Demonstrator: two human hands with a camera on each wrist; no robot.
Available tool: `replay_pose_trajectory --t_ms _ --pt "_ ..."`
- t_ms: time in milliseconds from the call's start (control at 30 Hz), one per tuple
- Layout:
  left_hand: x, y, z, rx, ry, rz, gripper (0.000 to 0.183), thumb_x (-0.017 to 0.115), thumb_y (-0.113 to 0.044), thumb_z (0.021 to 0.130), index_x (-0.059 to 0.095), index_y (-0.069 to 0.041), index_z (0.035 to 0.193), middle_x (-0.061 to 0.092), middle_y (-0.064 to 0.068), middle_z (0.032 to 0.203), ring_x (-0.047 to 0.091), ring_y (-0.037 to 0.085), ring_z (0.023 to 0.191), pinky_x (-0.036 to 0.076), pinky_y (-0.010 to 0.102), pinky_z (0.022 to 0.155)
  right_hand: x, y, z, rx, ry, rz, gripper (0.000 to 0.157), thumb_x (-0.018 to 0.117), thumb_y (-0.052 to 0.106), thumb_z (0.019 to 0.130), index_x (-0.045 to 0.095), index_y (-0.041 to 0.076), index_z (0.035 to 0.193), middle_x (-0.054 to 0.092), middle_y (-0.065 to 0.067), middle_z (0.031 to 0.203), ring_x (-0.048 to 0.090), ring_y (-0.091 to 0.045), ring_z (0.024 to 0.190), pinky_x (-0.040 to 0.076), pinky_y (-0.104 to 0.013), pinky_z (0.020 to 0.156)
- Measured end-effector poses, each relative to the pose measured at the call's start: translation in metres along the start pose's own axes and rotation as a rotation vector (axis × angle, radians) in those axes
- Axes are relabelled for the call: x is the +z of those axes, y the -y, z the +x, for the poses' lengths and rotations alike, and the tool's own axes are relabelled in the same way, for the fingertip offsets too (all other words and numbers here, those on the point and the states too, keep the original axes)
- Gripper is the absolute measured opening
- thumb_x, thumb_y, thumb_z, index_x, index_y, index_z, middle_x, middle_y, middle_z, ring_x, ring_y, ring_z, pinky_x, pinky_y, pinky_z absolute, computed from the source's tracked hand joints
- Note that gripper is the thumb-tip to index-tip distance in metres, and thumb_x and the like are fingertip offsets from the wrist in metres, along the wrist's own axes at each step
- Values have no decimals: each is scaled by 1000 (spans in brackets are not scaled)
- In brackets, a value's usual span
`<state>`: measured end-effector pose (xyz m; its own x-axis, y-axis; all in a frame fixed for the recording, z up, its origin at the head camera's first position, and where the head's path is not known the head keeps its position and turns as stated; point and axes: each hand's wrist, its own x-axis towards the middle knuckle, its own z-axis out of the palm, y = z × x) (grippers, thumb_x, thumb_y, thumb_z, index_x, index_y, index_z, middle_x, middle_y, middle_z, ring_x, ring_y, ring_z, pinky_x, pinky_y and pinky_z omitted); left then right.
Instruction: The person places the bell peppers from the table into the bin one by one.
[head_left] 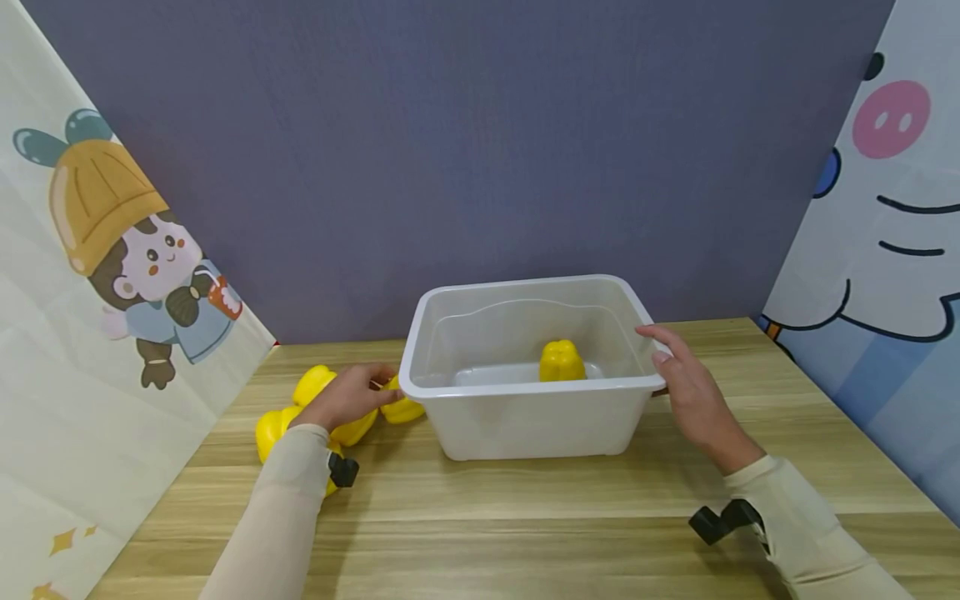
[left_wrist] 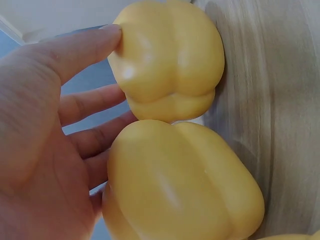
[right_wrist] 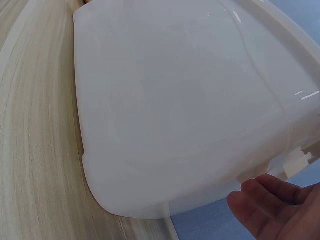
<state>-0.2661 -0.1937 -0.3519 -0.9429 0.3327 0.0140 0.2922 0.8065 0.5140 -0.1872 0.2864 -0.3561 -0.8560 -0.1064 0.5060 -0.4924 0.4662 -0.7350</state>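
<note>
Beside the left wall of a white plastic bin (head_left: 536, 425), my left hand (head_left: 351, 397) pinches a yellow bell pepper (head_left: 405, 409). In the left wrist view the thumb lies on this bell pepper (left_wrist: 172, 55), with fingers behind it. A second bell pepper (left_wrist: 180, 180) sits right against it, near the palm. My right hand (head_left: 696, 398) grips the bin's right rim, thumb on top and some fingers underneath. From the right wrist its fingertips show by the bin's outer wall (right_wrist: 165, 100). One yellow bell pepper (head_left: 562, 362) lies inside the bin.
More yellow bell peppers (head_left: 274, 433) cluster left of the bin, partly covered by my left hand and forearm. A wood-grain table (head_left: 525, 525) carries everything. Behind it rises a grey-blue panel (head_left: 480, 150); printed cloths (head_left: 45, 350) hang at both sides.
</note>
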Motion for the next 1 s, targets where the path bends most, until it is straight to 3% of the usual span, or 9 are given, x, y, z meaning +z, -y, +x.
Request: replay_pose_trajectory --t_ms 267,467,767,1000 --pt "1 2 1 -38 4 11 51 71 -43 92 65 -12 132 66 10 125 59 32 116 47 53 98 0 0 -1 10 0 1 45 27 24 111 40 9 151 42 -19 146 54 -19 101 52 -29 71" --pt "2 3 0 -29 9 40 43 71 -46 91 69 -20 126 69 3 118 62 28 111 48 52 95 0 1 -1 18 7 6 45 27 25 111 39 10 151 42 -19 146 53 -21 102 52 -30 72" --pt "0 0 -1 -76 34 47 58 70 -52 90 63 -16 136 67 8 127 60 33 118 47 55 97 -1 2 -1 18 16 -10 46 26 26 111 37 10 152 41 -20 147 53 -27 104 53 -32 73" --pt "3 0 -1 -61 15 91 62 70 -57 88 62 -19 136 67 6 125 63 29 112 49 53 94 -1 1 -1 17 19 -30 47 24 28 111 36 11 153 40 -19 149 51 -29 106 53 -34 75"
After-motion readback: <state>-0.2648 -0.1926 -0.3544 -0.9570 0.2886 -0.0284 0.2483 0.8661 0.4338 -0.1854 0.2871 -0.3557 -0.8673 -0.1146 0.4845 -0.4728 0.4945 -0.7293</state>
